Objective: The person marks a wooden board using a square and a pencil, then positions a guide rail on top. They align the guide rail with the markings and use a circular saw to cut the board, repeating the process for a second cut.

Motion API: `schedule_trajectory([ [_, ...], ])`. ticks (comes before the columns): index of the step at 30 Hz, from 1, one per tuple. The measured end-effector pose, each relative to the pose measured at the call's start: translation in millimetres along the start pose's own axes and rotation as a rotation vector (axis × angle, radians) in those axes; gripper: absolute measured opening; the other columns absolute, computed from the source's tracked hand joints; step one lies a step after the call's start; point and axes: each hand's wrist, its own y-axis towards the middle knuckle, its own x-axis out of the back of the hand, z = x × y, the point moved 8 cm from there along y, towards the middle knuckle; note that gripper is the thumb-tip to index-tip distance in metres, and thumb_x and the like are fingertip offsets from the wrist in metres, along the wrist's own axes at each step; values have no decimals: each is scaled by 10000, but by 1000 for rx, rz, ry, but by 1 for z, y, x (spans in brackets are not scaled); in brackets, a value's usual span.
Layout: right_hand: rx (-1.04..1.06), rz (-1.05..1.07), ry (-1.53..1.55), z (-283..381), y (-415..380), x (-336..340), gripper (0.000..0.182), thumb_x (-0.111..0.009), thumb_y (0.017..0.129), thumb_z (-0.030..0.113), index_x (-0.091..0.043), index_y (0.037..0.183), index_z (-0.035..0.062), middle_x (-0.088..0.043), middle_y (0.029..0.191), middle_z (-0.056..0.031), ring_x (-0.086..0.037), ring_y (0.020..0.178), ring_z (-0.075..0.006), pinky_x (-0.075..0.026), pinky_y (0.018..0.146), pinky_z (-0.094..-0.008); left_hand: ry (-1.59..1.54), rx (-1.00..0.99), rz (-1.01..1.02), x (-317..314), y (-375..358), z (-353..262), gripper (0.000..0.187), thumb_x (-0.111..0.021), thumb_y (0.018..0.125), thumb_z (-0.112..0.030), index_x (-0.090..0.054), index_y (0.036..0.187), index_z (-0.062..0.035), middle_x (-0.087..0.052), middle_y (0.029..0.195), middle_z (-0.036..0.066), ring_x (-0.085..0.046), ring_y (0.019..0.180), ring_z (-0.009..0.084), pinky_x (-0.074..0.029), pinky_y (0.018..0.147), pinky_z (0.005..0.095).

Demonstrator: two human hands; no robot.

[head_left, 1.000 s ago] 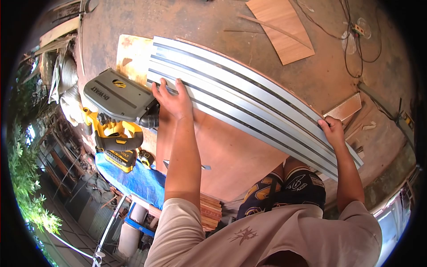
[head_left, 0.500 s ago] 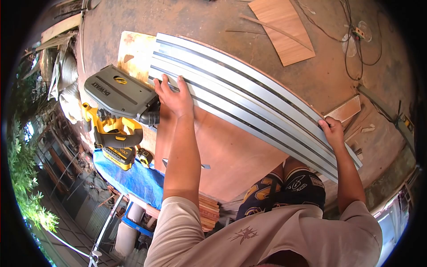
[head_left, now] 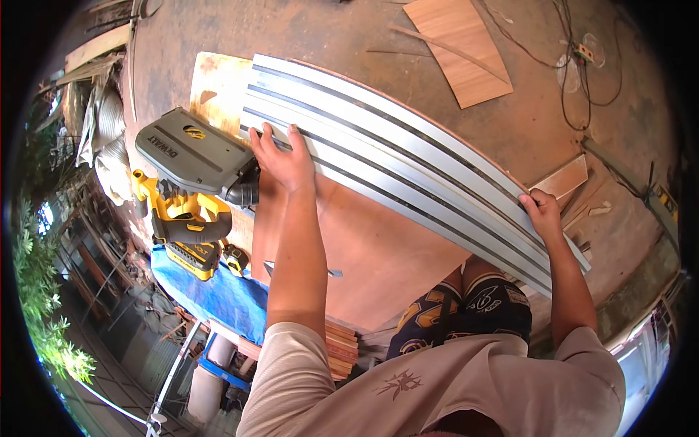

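Note:
A long silver track-saw guide rail [head_left: 386, 149] with black strips lies across a reddish-brown plywood sheet [head_left: 378, 247]. My left hand [head_left: 287, 160] rests on the rail's near side by its left end, fingers spread and thumb apart. At the far edge near the right end, my right hand [head_left: 542, 210] grips the rail, thumb on top and fingers curled over the edge, partly hidden. Just left of my left hand stands a yellow and black DeWalt cordless track saw [head_left: 191, 164], with its battery [head_left: 193, 258] towards me.
A small yellow and black tool, perhaps a tape measure [head_left: 234, 258], sits beside the battery. Blue tarp [head_left: 207, 295] hangs below the saw. A loose plywood piece [head_left: 462, 54], wood offcuts [head_left: 561, 178] and cables with a socket [head_left: 582, 52] lie on the floor.
The whole view has shifted very slightly. Both hands keep their places on the guide rail, and the saw stays where it was.

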Motion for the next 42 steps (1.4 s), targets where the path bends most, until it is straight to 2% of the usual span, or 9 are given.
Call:
schedule_trajectory([
  [8, 6, 18, -19, -5, 1, 1, 417, -700, 871, 297, -501, 669, -9, -394, 560, -100, -351, 564, -131, -361, 517, -311, -1, 14, 8, 1, 0, -4, 532, -668, 864, -269, -514, 1289, 10, -336, 1467, 234, -324, 1351, 410, -282, 1093, 504],
  [10, -1, 22, -22, -6, 1, 0, 421, -700, 870, 305, -502, 669, -8, -391, 558, -100, -351, 562, -131, -361, 516, -311, 30, -6, -21, 4, 0, -8, 507, -652, 882, -290, -546, 1248, 44, -393, 1420, 254, -368, 1325, 404, -315, 1075, 487],
  [14, 3, 24, -1, -4, 2, 0, 419, -700, 870, 303, -498, 669, -5, -380, 558, -94, -347, 561, -131, -356, 512, -312, 31, -19, -22, 5, 0, -7, 509, -651, 883, -291, -544, 1247, 48, -395, 1419, 254, -368, 1325, 404, -314, 1075, 487],
  [16, 0, 25, 4, -5, 2, 0, 418, -700, 870, 301, -497, 669, -4, -377, 557, -92, -346, 560, -131, -354, 510, -312, -5, 12, 16, 1, 0, -3, 531, -669, 862, -256, -510, 1288, 19, -344, 1459, 243, -325, 1351, 415, -283, 1091, 509],
  [38, 11, 7, -5, -2, -1, 0, 422, -690, 878, 289, -474, 664, -3, -349, 576, -96, -321, 574, -136, -341, 513, -310, 10, 32, 25, -1, 1, -2, 539, -640, 869, -293, -508, 1315, -22, -353, 1471, 223, -337, 1348, 406, -265, 1100, 504],
  [40, 3, 7, -9, -1, 0, 0, 422, -688, 879, 291, -475, 666, -4, -350, 576, -96, -321, 575, -138, -341, 515, -310, 61, -9, -19, 3, 1, -7, 500, -628, 886, -282, -549, 1258, 42, -407, 1417, 273, -383, 1320, 429, -325, 1084, 479],
  [42, 20, 6, -13, 1, 0, 1, 419, -684, 881, 303, -495, 675, -10, -381, 571, -109, -340, 565, -145, -352, 519, -316, 59, -10, -19, 2, 1, -7, 501, -628, 886, -286, -550, 1258, 40, -407, 1419, 270, -382, 1323, 424, -325, 1084, 479],
])
